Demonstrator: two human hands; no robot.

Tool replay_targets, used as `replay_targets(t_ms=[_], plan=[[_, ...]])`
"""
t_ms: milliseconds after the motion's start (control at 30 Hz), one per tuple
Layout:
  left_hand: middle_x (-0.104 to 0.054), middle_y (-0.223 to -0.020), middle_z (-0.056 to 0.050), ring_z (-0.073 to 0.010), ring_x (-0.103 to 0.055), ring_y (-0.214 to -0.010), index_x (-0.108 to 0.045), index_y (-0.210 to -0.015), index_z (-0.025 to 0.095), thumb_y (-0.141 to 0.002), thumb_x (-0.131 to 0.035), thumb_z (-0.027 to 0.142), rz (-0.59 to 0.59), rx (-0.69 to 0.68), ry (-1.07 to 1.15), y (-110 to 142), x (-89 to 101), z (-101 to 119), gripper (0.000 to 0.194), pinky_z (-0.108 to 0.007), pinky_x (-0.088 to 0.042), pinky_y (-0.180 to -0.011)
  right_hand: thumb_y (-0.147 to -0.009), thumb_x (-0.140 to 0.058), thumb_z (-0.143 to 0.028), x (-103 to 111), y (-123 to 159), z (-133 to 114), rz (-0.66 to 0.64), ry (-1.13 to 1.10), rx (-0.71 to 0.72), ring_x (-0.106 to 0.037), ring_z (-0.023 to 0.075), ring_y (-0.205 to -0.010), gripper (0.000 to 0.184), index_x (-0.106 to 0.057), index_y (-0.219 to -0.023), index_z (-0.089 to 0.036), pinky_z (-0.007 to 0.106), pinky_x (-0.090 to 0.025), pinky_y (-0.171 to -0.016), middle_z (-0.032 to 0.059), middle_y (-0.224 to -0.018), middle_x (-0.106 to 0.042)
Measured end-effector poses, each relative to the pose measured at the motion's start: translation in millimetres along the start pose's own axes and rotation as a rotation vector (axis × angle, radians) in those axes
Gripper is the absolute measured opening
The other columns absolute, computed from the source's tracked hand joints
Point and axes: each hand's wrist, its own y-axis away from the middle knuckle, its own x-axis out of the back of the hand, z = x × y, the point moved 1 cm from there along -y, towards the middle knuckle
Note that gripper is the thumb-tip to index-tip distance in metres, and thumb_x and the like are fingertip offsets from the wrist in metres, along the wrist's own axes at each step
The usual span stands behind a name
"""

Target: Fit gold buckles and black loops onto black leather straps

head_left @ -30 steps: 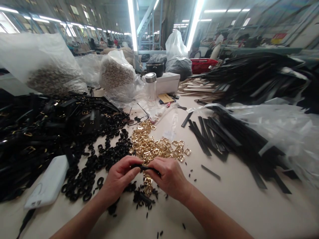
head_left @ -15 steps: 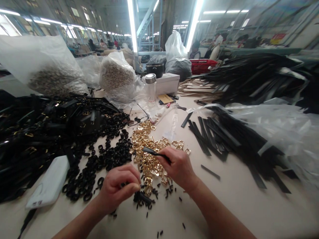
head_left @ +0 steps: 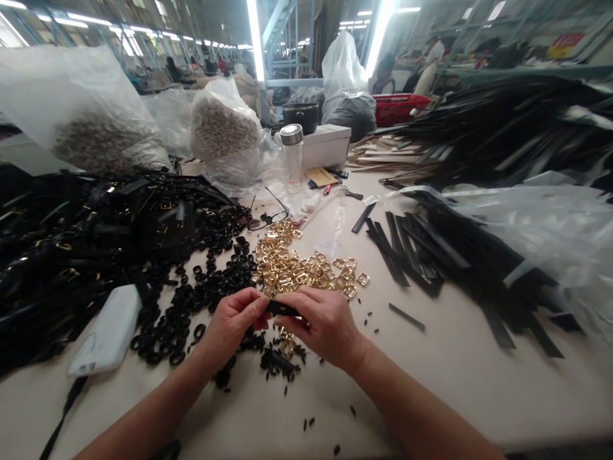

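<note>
A short black strap (head_left: 281, 308) is stretched between my two hands over the near end of the buckle pile. My left hand (head_left: 243, 311) pinches its left end between thumb and fingers. Wrapped around the other end is my right hand (head_left: 323, 321), whose fingers hide part of it. Gold buckles (head_left: 301, 271) lie heaped just beyond the hands. To their left spread many small black loops (head_left: 225, 281). Little black offcuts (head_left: 282, 365) are scattered on the table below the hands.
A white power bank (head_left: 106, 332) with a cable lies at left, near a heap of black straps (head_left: 90, 249). Glasses (head_left: 269, 217) and a glass bottle (head_left: 292, 156) stand beyond the buckles. Black strips (head_left: 431, 249) and a plastic bag (head_left: 565, 223) fill the right side.
My hands have come together; the strap held up in my right hand is now level and gripped by both. The view has tilted slightly downward.
</note>
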Motion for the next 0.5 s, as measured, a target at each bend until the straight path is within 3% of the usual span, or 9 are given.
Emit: replay_targets(t_ms=[333,500], plan=[[-0.059,-0.054,0.001,-0.0116,-0.053,-0.051,-0.063,-0.067,0.017,-0.08,-0.067,0.044,-0.015,0.007,0.002,3.7,-6.3,-4.1,0.03,-0.023,-0.045,-0.054,-0.1,-0.045,-0.037,0.5,0.5,-3.6,-0.096,0.19,0.082,-0.057,0.0115,-0.066,0.028,-0.064,-0.091,-0.018,0.025,-0.037,-0.058,0.0015,-0.075,-0.064],[-0.062,-0.06,0.0,-0.0125,-0.054,-0.054,-0.066,-0.07,0.017,-0.084,-0.062,0.045,-0.123,-0.015,-0.06,2.0,5.4,1.6,0.031,-0.023,-0.044,-0.054,-0.101,-0.041,-0.031,2.1,-0.5,-6.1,-0.114,0.264,0.131,-0.046,0.01,-0.056,0.034,-0.058,-0.075,-0.018,0.028,-0.028,-0.052,-0.0009,-0.065,-0.055]])
